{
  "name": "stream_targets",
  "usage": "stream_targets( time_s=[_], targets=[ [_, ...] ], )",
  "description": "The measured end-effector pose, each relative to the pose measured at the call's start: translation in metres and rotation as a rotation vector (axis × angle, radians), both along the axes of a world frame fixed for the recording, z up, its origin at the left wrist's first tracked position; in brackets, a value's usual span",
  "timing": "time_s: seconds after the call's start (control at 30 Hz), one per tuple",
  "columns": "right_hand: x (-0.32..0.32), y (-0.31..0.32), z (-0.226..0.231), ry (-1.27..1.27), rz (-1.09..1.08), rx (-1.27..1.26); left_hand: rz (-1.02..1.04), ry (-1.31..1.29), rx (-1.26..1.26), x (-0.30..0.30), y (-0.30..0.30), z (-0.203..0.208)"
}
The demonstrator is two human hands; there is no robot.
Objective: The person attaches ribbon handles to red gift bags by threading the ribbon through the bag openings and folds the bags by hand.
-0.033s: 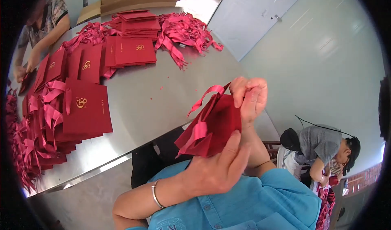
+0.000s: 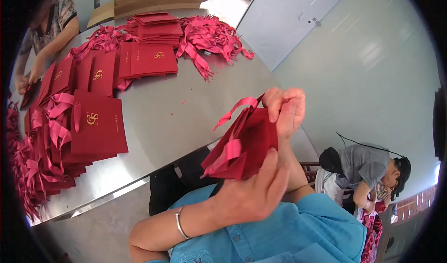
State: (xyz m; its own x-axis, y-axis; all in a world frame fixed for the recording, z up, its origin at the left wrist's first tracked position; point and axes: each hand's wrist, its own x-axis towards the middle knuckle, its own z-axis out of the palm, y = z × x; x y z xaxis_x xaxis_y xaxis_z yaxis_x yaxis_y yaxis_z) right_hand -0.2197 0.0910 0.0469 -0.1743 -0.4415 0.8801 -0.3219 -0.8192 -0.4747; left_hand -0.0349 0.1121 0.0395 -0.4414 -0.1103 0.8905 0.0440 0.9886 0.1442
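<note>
A dark red paper gift bag [image 2: 258, 139] with pink ribbon handles is held up in front of my body, its mouth partly spread so the inside shows. My right hand [image 2: 285, 110] is closed, pinching the bag's upper right corner between curled fingers. Below it, my left hand [image 2: 249, 195], with a silver bangle at the wrist, grips the bag's lower edge. The fingertips on the bag's far side are hidden. One pink ribbon [image 2: 228, 157] hangs loose across the bag's front, and another loops out at its top left.
Stacks of similar red bags [image 2: 100, 128] stand along the left of the metal table [image 2: 158, 142]. A heap of pink ribbons [image 2: 212, 39] lies at the back, before a cardboard box [image 2: 160, 2]. One person [image 2: 56, 34] works at far left, another [image 2: 363, 170] bends over at right.
The gift bag has tilted very slightly in my hands, its lower left corner a touch further right. My grip is the same.
</note>
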Motion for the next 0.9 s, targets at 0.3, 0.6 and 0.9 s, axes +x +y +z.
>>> stream_targets(
  time_s=[0.3,0.6,0.9],
  targets=[
    [-0.014,-0.007,0.017,-0.143,0.284,-0.007,0.142,0.059,-0.050,-0.034,0.022,0.018],
    [-0.014,-0.007,0.023,-0.312,0.199,-0.087,0.026,0.104,-0.054,-0.038,0.021,0.030],
    [-0.024,-0.007,0.025,-0.209,0.301,-0.092,-0.033,0.118,-0.012,-0.035,0.018,0.033]
  ],
)
